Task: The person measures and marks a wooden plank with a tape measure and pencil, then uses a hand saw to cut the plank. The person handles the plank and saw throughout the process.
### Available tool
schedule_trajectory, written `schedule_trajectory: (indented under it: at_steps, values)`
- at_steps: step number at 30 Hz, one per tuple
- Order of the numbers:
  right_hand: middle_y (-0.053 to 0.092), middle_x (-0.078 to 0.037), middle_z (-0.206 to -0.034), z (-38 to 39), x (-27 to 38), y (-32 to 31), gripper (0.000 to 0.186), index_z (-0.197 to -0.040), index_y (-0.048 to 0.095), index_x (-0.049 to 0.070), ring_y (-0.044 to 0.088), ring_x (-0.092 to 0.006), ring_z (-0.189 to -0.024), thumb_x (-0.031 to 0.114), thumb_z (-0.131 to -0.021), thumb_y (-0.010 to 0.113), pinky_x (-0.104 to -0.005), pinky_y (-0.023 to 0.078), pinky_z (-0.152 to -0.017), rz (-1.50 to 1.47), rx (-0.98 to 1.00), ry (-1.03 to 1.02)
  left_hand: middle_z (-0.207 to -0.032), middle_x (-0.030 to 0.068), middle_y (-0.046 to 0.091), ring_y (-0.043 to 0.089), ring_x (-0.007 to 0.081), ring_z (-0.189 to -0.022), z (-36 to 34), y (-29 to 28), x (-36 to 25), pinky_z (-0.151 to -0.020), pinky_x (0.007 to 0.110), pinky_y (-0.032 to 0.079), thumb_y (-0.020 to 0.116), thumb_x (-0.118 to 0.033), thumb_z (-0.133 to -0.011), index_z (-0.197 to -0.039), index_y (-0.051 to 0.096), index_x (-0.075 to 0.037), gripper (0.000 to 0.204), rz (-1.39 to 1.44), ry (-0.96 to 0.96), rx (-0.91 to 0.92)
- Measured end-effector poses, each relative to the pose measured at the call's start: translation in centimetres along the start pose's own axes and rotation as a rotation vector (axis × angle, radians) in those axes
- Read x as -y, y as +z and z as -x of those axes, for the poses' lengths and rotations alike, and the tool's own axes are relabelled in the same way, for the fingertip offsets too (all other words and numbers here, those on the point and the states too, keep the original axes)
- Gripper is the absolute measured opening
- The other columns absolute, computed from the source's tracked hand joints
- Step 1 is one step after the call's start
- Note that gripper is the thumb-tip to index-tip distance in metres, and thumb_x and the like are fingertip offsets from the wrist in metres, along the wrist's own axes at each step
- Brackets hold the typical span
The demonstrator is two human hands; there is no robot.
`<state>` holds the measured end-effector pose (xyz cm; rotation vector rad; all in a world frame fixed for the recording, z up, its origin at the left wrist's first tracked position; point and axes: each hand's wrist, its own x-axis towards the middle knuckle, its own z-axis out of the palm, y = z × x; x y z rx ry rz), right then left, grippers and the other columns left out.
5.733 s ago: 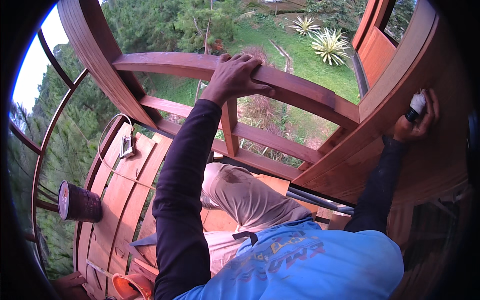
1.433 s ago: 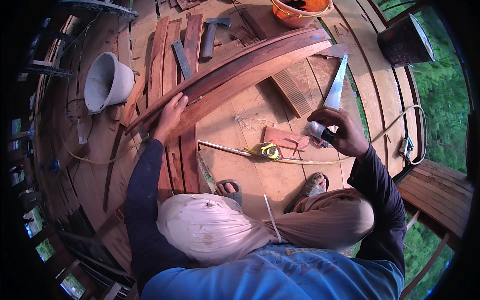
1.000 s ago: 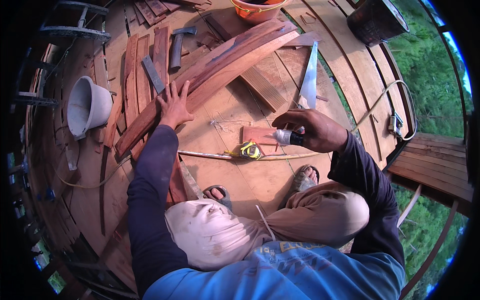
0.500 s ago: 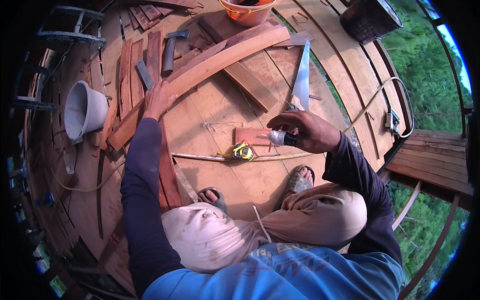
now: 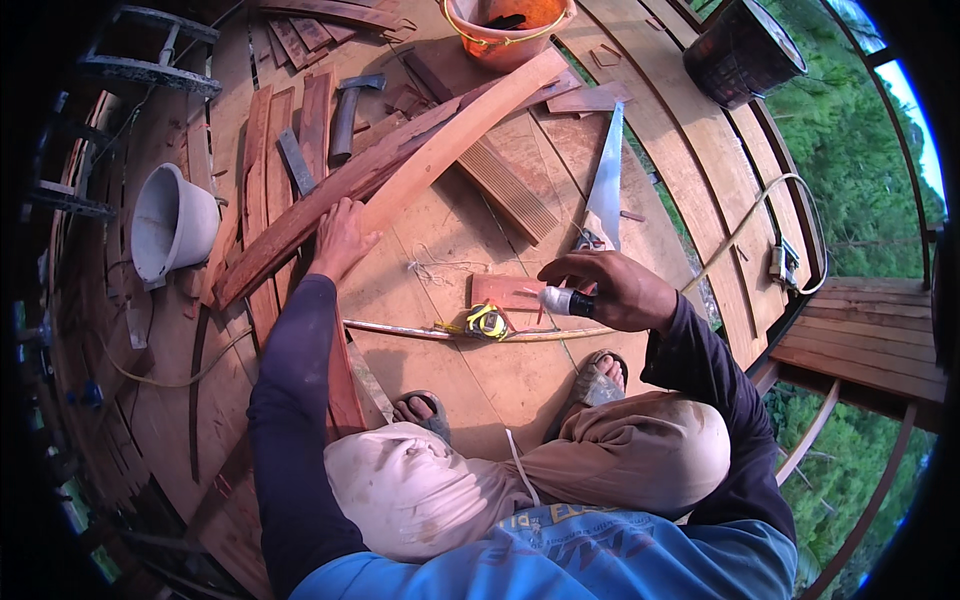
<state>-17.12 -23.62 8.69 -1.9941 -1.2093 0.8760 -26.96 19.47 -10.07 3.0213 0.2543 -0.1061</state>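
A long reddish wooden plank [image 5: 440,165] runs slantwise over other boards, showing one dark rough face and one pale smooth face. On its near edge my left hand [image 5: 343,240] rests with the fingers bent over the wood and the thumb out to the side. My right hand [image 5: 625,290] is closed around a small bottle [image 5: 566,301] with a pale translucent end and a black part, held above the floor. Just left of the bottle lie a short red wood offcut [image 5: 500,291] and a yellow-and-black tape measure [image 5: 487,321].
A handsaw [image 5: 607,170] lies beyond my right hand. Past the plank are a hammer-like tool [image 5: 347,120], a grooved board [image 5: 508,190] and an orange bucket [image 5: 510,40]. A white bucket [image 5: 172,225] stands on its side at left; a dark bucket [image 5: 743,55] is far right.
The plank has turned under my left hand, so its dark face shows more widely. My left hand has shifted slightly right and nearer. The right hand stays almost still with the bottle.
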Motion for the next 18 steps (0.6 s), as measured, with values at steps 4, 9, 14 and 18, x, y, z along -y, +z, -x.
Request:
schedule_trajectory:
  at_steps: [4,9,14,18]
  values:
    - [0.071,-0.016,-0.110,-0.2,-0.2,0.5,0.032,-0.120,0.067,0.002,0.071,-0.0293,-0.094,0.022,-0.096,0.066,-0.0392,0.056,-0.081,-0.032,0.031,0.012,-0.140,0.0143,0.050,0.049,0.0341,-0.131,-1.2,0.6,2.0,-0.106,0.056,0.039,0.080,-0.032,-0.080,-0.139,0.052,-0.009,0.069,0.279,0.013,-0.119]
    - [0.072,-0.017,-0.109,0.2,-0.4,0.5,0.032,-0.119,0.067,0.002,0.071,-0.0306,-0.094,0.022,-0.095,0.067,-0.0397,0.055,-0.082,-0.038,-0.003,-0.014,-0.159,0.0161,0.034,0.034,0.0352,-0.147,-2.8,-0.6,3.6,-0.114,0.070,0.024,0.081,-0.027,-0.078,-0.153,0.040,-0.012,0.087,0.013,-0.256,-0.078]
    - [0.072,-0.017,-0.108,1.0,-0.2,0.6,0.033,-0.119,0.067,0.002,0.070,-0.0320,-0.097,0.025,-0.094,0.068,-0.0405,0.054,-0.085,-0.125,-0.014,0.116,-0.156,0.0168,0.040,0.038,0.0355,-0.144,-3.7,-1.7,3.3,-0.114,0.065,0.031,0.086,-0.026,-0.071,-0.152,0.039,-0.010,0.095,0.024,-0.370,0.114]
    - [0.071,-0.018,-0.112,1.0,-0.2,0.7,0.039,-0.121,0.067,0.003,0.070,-0.0315,-0.102,0.031,-0.093,0.070,-0.0410,0.054,-0.088,-0.113,0.016,0.124,-0.155,0.0235,0.041,0.038,0.0400,-0.143,-3.7,-2.0,3.6,-0.111,0.062,0.036,0.084,-0.031,-0.073,-0.156,0.030,-0.010,0.101,0.050,-0.284,0.396]
